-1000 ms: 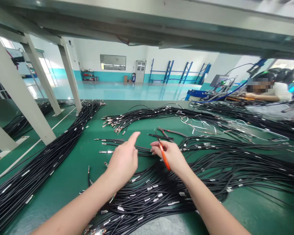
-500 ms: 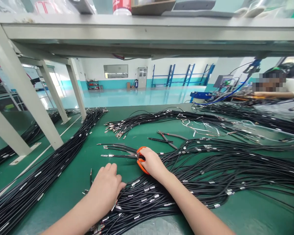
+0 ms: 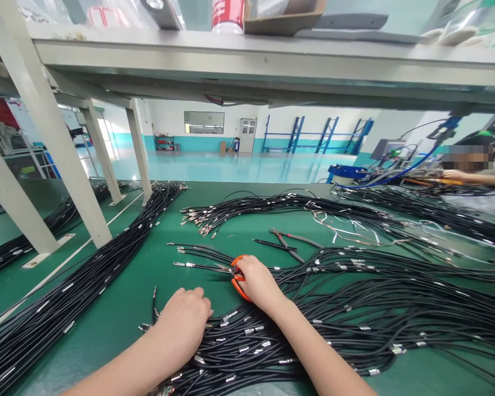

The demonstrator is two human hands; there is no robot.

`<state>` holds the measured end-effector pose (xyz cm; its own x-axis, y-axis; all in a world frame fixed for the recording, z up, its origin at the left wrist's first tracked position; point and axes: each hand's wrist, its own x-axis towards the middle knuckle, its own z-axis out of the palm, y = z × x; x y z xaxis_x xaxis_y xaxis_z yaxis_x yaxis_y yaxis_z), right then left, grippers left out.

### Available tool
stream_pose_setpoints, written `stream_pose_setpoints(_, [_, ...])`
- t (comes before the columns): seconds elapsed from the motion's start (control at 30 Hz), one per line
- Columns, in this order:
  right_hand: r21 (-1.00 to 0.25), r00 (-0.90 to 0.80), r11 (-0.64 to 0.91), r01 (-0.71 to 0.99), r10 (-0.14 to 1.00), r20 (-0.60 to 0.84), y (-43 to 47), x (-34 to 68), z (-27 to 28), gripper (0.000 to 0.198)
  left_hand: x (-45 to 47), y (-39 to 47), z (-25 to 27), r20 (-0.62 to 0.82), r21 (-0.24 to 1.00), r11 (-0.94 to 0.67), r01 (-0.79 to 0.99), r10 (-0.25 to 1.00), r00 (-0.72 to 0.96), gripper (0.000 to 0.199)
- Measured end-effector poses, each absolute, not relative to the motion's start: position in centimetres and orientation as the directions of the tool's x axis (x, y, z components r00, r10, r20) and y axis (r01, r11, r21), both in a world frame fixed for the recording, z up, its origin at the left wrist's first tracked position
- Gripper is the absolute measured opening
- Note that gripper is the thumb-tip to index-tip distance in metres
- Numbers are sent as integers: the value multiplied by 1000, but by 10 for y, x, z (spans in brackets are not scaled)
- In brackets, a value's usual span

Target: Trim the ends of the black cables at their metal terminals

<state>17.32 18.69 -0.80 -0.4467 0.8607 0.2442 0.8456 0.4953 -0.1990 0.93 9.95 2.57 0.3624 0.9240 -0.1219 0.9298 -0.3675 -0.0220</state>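
Note:
My right hand (image 3: 258,280) is wrapped round orange-handled scissors (image 3: 242,289). Their parted blades point left, beside a few black cables with metal terminals (image 3: 185,264) at the ends. Lower left, my left hand (image 3: 183,319) is curled down at the left end of a thick bundle of black cables (image 3: 247,352) with white labels. Its fingertips are hidden, but cable ends stick out past its left side, one of them a short upright cable end (image 3: 154,301). The bundle runs off to the right under my right forearm.
Pliers (image 3: 289,242) and a black pen-like tool (image 3: 274,245) lie beyond my right hand. More cable bundles (image 3: 272,204) lie behind and along the left (image 3: 107,264). A white shelf beam (image 3: 247,60) on posts crosses overhead. A person (image 3: 474,165) sits at far right.
The whole view has shifted slightly, so things sit a little further right and lower. My left hand's fingers have curled in more. The scissors stay among the same cables.

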Motion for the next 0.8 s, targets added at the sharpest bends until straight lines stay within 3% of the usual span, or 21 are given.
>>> stream_pose_setpoints(0.17, [-230,-364,414,881,903,229,188,174,-9,13,7,105,27,-134,-1,-365,931,923,362,30])
stream_pose_setpoints(0.47, [-245,-344,410,879,899,271,193,171,-12,12,8,106,21,-76,81,-394,916,913,400,27])
stream_pose_setpoints(0.53, [-265,-330,416,870,891,313,195,173,-13,13,6,109,23,-49,205,-372,905,920,389,28])
stream_pose_setpoints(0.6, [-298,-298,413,861,883,363,196,177,-13,14,4,116,23,24,488,-304,818,942,335,25])
stream_pose_setpoints(0.67, [-340,-253,404,849,876,410,198,180,-13,13,5,129,23,51,832,-152,534,979,198,15])
stream_pose_setpoints(0.7, [-362,-229,400,842,873,432,198,182,-14,13,6,137,22,28,933,-71,354,992,125,11])
stream_pose_setpoints(0.8, [-421,-184,410,809,858,480,195,185,-15,17,17,161,20,-54,999,54,-5,997,-48,22])
